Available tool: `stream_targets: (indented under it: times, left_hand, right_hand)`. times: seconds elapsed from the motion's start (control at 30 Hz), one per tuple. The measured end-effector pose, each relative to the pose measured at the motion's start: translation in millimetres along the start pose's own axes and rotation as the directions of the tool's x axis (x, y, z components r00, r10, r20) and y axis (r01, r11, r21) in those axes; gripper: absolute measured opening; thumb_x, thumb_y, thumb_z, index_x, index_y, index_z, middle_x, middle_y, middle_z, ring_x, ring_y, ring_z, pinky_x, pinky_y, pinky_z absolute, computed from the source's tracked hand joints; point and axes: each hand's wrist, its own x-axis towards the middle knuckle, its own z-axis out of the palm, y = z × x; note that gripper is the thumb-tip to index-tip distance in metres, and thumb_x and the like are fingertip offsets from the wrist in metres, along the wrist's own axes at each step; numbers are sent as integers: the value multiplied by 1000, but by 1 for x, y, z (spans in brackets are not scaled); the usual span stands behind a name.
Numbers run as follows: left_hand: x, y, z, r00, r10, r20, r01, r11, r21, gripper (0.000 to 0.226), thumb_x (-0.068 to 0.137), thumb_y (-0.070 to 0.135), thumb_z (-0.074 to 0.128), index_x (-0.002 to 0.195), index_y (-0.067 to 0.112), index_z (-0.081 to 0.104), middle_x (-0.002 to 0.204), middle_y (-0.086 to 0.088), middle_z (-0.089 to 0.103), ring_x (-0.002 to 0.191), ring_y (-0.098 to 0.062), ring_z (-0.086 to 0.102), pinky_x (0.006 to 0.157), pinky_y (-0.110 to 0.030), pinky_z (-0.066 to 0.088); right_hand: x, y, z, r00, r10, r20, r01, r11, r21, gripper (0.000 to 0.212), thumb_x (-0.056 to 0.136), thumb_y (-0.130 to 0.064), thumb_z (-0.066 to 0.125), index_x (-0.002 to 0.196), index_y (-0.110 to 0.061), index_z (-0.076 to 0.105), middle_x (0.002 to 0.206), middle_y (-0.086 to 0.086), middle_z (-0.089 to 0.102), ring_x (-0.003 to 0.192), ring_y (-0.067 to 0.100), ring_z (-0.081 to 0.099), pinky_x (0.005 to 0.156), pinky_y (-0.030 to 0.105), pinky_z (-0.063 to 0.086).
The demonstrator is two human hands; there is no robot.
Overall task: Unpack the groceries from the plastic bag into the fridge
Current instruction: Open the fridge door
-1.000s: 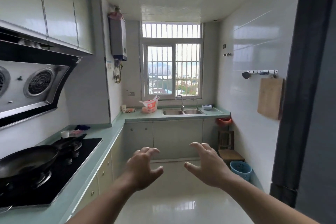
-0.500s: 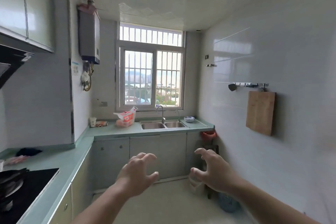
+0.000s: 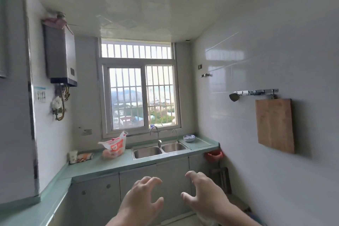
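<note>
A clear plastic bag with red print (image 3: 114, 146) stands on the green counter (image 3: 102, 166) under the window, left of the sink, with orange-pink goods inside. My left hand (image 3: 142, 201) and my right hand (image 3: 203, 195) are raised in front of me, low in the view, well short of the bag. Both hold nothing, with fingers spread and loosely bent. No fridge is in view.
A double steel sink (image 3: 159, 149) with a tap sits right of the bag. A small bowl (image 3: 189, 137) is on the counter's right end. A cup (image 3: 73, 156) and a packet lie left of the bag. A wooden board (image 3: 274, 124) hangs on the right wall.
The view has moved forward down the kitchen; the stove and dark door edge have left the frame and the bag and sink appear larger. Both hands stay raised and hold nothing.
</note>
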Motion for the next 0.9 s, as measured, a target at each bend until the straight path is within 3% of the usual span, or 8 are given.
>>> stream_targets:
  times: [0.2,0.53,0.8,0.9]
  left_hand:
    - [112,-2,42,1000,-12,11,12,1000,-23,45,87,45,58,130,40,48,135,21,46,123,-5,44,99,-29,42]
    - [285,44,152,959,265,105,-249,958,-142,47,86,47,58,131,43,47,139,17,45,126,-9,43,100,-31,41]
    - [425,76,236,835,533,138,-459,812,-361,47,86,47,59,131,40,47,138,13,48,124,-13,45,101,-33,43]
    - [459,104,260,754,644,125,-545,721,-428,49,88,46,59,134,37,45,143,11,45,128,-13,43,101,-33,43]
  right_hand:
    - [82,74,-5,995,77,-66,-74,996,50,56,84,-54,56,133,-31,42,121,-4,53,114,16,53,93,33,46]
    - [158,189,-27,948,261,-180,-277,958,-69,56,83,-54,57,133,-31,42,130,-6,52,113,14,53,93,30,47]
    - [215,252,-37,800,532,-277,-591,780,-208,56,85,-52,53,135,-29,40,132,-2,48,120,17,49,91,33,45]
    - [221,266,-48,722,596,-352,-685,690,-235,54,86,-51,53,134,-30,41,133,-4,47,122,16,48,90,33,44]
